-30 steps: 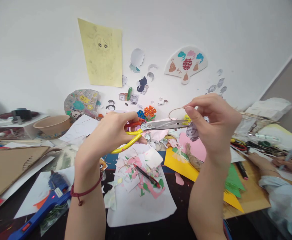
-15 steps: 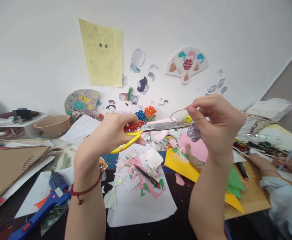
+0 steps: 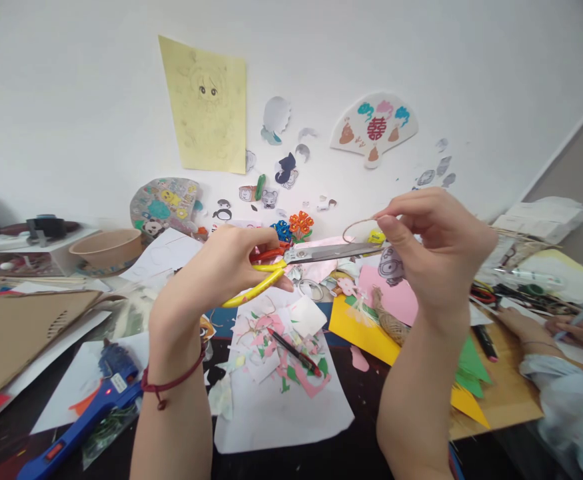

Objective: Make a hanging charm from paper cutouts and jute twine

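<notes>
My left hand (image 3: 244,263) is wrapped round the yellow handle of a pair of scissors (image 3: 335,252), whose blades look closed and point right. My right hand (image 3: 424,240) pinches a thin piece of twine (image 3: 355,227) between thumb and forefinger, level with the blade tips. The twine curves out to the left just above the blades. A small grey paper cutout (image 3: 390,267) shows beside my right palm; whether it hangs from the hand is unclear. Below the scissors, paper scraps and a dark red pen (image 3: 294,351) lie on a white sheet (image 3: 281,427).
A blue glue gun (image 3: 86,417) lies at the lower left, with cardboard (image 3: 26,333) beyond it. A ball of twine (image 3: 391,323) rests on yellow paper (image 3: 354,330). At the right, another person's hands (image 3: 578,333) are over papers. A clay bowl (image 3: 106,250) stands at the back left.
Both hands and the scissors appear slightly farther right. More of the grey cutout shows beside my right hand. The grips on scissors and twine look the same.
</notes>
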The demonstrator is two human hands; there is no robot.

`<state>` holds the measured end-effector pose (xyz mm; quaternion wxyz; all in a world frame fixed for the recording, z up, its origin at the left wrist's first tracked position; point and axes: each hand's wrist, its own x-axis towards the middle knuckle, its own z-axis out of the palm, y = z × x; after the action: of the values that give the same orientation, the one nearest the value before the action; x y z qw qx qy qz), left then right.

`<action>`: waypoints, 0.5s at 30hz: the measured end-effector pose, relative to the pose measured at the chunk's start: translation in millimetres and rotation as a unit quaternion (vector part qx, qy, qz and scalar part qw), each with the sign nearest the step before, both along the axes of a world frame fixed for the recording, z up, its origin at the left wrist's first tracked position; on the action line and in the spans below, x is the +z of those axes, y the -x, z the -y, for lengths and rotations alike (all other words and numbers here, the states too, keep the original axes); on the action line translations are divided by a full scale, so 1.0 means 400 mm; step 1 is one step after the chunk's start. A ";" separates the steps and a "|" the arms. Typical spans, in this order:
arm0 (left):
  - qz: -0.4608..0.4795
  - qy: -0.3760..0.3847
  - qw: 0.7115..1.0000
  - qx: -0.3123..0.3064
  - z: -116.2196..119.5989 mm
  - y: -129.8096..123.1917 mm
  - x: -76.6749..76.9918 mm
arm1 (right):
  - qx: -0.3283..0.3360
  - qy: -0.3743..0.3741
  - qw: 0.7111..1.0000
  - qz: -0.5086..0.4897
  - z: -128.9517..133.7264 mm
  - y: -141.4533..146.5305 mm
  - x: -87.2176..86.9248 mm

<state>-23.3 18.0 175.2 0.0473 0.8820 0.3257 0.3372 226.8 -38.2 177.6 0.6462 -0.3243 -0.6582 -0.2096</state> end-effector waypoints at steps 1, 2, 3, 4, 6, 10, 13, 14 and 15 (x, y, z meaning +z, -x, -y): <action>-0.002 -0.002 1.000 -0.003 0.001 0.000 0.001 | -0.001 0.000 1.000 0.000 0.000 0.000 0.000; -0.003 -0.003 1.000 -0.007 0.002 0.000 0.001 | -0.004 0.000 1.000 0.000 -0.001 0.000 0.000; -0.004 -0.004 1.000 -0.008 0.003 0.000 0.002 | -0.007 -0.001 1.000 0.000 -0.002 -0.001 0.000; -0.005 -0.004 1.000 -0.008 0.003 0.001 0.002 | -0.012 0.000 1.000 0.000 -0.002 -0.002 -0.001; -0.006 -0.001 1.000 -0.001 0.003 0.001 0.002 | -0.020 0.000 1.000 0.000 -0.003 -0.004 -0.002; -0.010 0.005 1.000 0.001 0.001 0.001 0.001 | -0.027 0.001 1.000 -0.001 -0.001 -0.005 -0.003; -0.012 0.002 1.000 0.003 0.001 -0.002 0.001 | -0.019 -0.002 1.000 -0.001 0.000 -0.005 -0.002; -0.012 -0.001 1.000 0.004 0.001 -0.002 0.001 | -0.015 -0.004 1.000 0.000 0.000 -0.004 -0.002; -0.012 -0.003 1.000 0.005 0.002 -0.002 0.001 | -0.012 -0.004 1.000 0.000 0.001 -0.004 -0.002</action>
<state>-22.4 17.4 175.6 0.0388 0.8847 0.3291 0.3280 228.5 -38.4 177.0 0.6448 -0.3294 -0.6535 -0.2204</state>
